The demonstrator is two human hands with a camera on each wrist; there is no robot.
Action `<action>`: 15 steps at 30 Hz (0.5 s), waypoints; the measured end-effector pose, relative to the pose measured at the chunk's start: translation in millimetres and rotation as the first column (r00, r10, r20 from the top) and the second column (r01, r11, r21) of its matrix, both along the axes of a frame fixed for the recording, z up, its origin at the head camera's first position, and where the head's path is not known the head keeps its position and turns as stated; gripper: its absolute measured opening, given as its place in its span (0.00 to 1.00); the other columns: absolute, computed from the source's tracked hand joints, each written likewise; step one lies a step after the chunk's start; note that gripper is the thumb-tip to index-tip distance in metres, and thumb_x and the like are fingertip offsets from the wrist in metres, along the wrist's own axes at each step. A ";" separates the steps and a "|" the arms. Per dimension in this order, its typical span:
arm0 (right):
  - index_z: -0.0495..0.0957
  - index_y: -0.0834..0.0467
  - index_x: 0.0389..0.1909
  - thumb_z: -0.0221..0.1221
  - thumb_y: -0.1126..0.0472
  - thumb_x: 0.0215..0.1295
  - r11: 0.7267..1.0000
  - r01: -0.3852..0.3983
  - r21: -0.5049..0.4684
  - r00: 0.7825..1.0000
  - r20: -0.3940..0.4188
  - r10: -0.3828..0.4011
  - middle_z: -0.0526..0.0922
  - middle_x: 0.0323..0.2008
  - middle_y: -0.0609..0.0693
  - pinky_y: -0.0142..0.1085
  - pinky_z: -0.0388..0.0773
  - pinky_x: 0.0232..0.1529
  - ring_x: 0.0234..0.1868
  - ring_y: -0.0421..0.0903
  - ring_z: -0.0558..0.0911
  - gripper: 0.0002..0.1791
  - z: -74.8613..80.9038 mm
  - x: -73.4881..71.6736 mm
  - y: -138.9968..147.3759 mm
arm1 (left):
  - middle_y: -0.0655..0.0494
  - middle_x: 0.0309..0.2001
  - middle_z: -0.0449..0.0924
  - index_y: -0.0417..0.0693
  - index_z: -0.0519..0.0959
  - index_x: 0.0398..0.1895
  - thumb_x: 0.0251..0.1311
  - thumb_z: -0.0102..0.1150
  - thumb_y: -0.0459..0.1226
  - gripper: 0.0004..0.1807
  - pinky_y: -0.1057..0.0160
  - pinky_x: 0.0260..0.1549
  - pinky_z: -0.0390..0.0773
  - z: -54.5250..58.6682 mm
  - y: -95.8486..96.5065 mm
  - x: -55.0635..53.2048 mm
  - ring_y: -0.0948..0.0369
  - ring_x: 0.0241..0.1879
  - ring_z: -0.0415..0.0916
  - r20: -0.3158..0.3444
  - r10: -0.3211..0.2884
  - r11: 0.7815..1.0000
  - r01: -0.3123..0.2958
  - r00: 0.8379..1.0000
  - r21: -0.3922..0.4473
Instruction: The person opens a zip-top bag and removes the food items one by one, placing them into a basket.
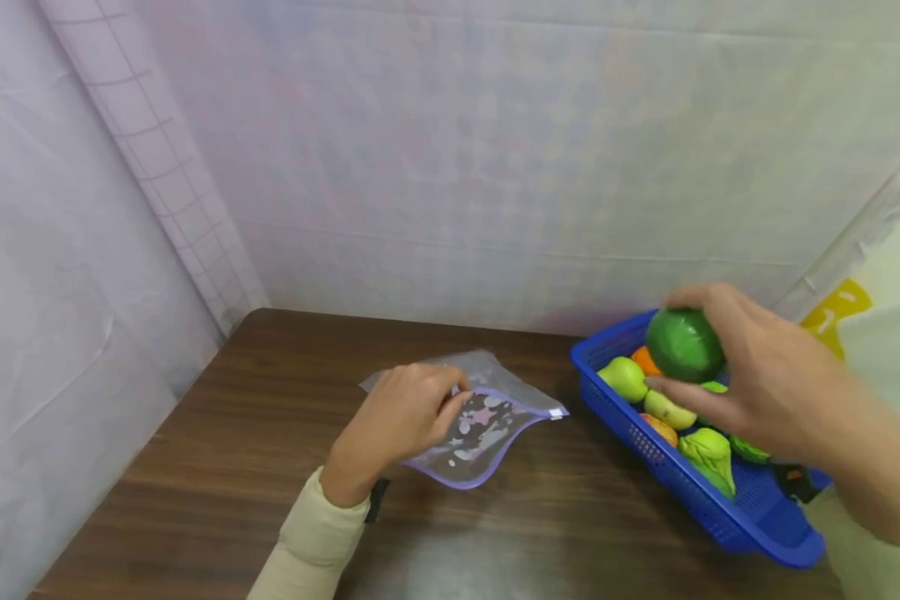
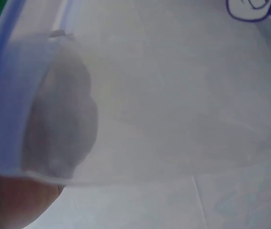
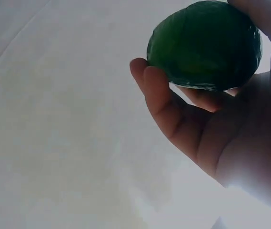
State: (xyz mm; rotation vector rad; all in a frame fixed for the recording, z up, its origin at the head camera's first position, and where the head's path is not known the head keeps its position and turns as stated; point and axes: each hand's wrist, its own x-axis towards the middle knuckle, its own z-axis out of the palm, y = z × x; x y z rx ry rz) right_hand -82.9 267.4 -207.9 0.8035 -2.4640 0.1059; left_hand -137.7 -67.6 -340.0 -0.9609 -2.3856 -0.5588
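My left hand (image 1: 408, 408) grips the rim of a clear plastic zip bag (image 1: 487, 433) with a purple edge and a pink star print. The bag's mouth gapes toward me, and its white slider (image 1: 557, 413) sits at the right corner. In the left wrist view the bag's film (image 2: 173, 109) spreads across the picture, with fingers showing dimly through it. Over the blue basket (image 1: 671, 475), my right hand (image 1: 765, 375) holds a round, glossy dark green toy fruit (image 1: 685, 345). The right wrist view shows fingers and thumb curled round this green fruit (image 3: 204, 45).
Inside the basket lie a green pear (image 1: 623, 379), a yellow-green fruit (image 1: 669, 410), a leafy green vegetable (image 1: 708, 458) and orange pieces. The brown wooden table (image 1: 217, 450) meets white curtains at its back and left. Something yellow (image 1: 836, 312) stands behind the right arm.
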 end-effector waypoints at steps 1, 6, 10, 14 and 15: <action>0.69 0.57 0.60 0.78 0.49 0.47 1.000 0.030 -0.007 1.000 0.010 -0.030 0.78 0.47 0.58 0.33 0.72 0.21 0.29 0.46 0.77 0.41 2.0 -7.2 8.3 | 0.64 0.23 0.78 0.48 0.85 0.36 0.63 0.64 0.38 0.04 0.72 0.20 0.70 0.2 0.0 0.0 0.70 0.20 0.68 0.005 0.000 1.000 0.000 1.000 -0.001; 0.68 0.61 0.63 0.73 0.47 0.55 0.959 0.281 0.043 0.940 0.190 -0.284 0.68 0.57 0.69 0.40 0.76 0.24 0.33 0.60 0.79 0.40 -2.3 -38.3 46.7 | 0.65 0.22 0.77 0.48 0.86 0.36 0.64 0.64 0.38 0.04 0.73 0.18 0.68 0.3 -0.2 1.6 0.71 0.19 0.67 0.030 0.002 1.000 -0.002 1.000 0.010; 0.64 0.68 0.64 0.68 0.41 0.60 0.922 0.355 0.155 0.855 0.345 -0.387 0.71 0.52 0.74 0.47 0.78 0.27 0.35 0.62 0.79 0.44 -20.6 -51.8 77.8 | 0.65 0.22 0.77 0.48 0.86 0.36 0.65 0.64 0.37 0.04 0.74 0.17 0.67 0.1 -0.9 2.4 0.72 0.18 0.66 0.053 -0.007 1.000 0.006 0.999 0.023; 0.64 0.71 0.56 0.69 0.41 0.59 0.922 0.327 0.205 0.795 0.469 -0.386 0.77 0.33 0.61 0.39 0.72 0.25 0.28 0.49 0.76 0.43 -41.8 -56.2 105.6 | 0.65 0.23 0.78 0.48 0.86 0.37 0.66 0.61 0.37 0.06 0.74 0.17 0.66 1.9 -0.3 1.5 0.72 0.18 0.65 0.062 -0.012 1.000 0.010 0.998 0.029; 0.64 0.71 0.54 0.69 0.41 0.59 0.923 0.322 0.212 0.777 0.498 -0.386 0.76 0.30 0.57 0.37 0.70 0.25 0.27 0.47 0.74 0.41 -47.1 -57.1 111.9 | 0.65 0.23 0.78 0.47 0.86 0.37 0.66 0.61 0.37 0.06 0.74 0.17 0.66 2.7 0.1 1.3 0.72 0.18 0.65 0.062 -0.013 0.999 0.011 0.998 0.032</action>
